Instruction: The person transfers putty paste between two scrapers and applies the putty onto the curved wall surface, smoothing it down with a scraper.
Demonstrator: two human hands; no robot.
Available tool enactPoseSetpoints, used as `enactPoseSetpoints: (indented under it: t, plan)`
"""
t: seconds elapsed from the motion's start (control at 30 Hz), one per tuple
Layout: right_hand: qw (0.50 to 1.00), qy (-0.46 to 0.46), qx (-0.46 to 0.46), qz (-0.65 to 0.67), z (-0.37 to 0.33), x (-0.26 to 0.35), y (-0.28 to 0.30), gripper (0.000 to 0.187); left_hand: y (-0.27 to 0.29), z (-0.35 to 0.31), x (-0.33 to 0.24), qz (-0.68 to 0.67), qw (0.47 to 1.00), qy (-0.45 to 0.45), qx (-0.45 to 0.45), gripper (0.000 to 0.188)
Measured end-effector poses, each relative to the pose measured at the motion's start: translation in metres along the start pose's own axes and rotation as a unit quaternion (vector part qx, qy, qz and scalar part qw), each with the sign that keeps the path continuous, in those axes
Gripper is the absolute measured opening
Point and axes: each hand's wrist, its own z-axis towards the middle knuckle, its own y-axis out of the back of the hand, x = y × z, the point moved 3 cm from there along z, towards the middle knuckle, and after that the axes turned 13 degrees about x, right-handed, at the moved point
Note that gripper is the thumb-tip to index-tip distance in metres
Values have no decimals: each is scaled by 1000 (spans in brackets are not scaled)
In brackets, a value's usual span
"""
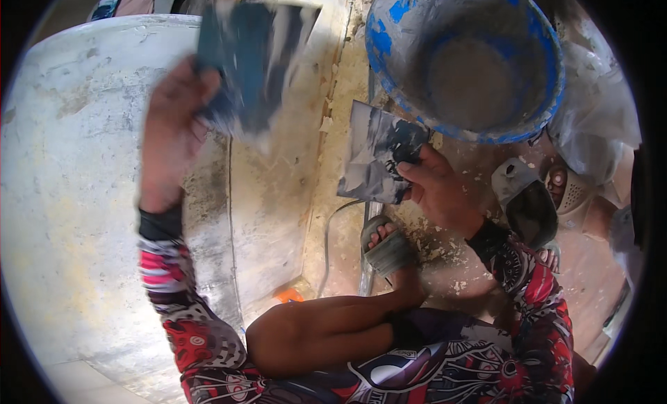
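My feed: left hand point(179, 95) gripping a dark teal plate point(243, 60) by its edge, motion-blurred, over the pale wall point(90, 147); can't tell if they touch. Right hand point(443, 188) closed on a grey-smeared plate point(369, 154), just below-left of the blue bucket point(381, 43). Bucket's inside is grey-coated. Sandalled foot point(390, 251) below that second plate.

A patchy wall point(83, 175), spattered floor point(451, 259) and smeared blue bucket point(381, 46) suggest a renovation site.

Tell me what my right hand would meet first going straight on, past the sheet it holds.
Probably the stained yellowish surface, beyond the smeared sheet in your right hand, though depth is unclear.
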Motion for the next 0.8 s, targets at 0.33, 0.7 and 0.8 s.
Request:
enactPoseSetpoints:
  t: [0.33,0.7,0.8]
  plan:
    - [988,49,20,147,11,-10,-38,36,-124,-50,108,-600,780,126,126,38]
    - [994,53,31,88,-7,-3,-16,34,-114,-64,173,-351,922,165,-9,20]
    - [998,43,30,24,-6,3,-4,32,-91,-77,158,-17,994,74,-81,17]
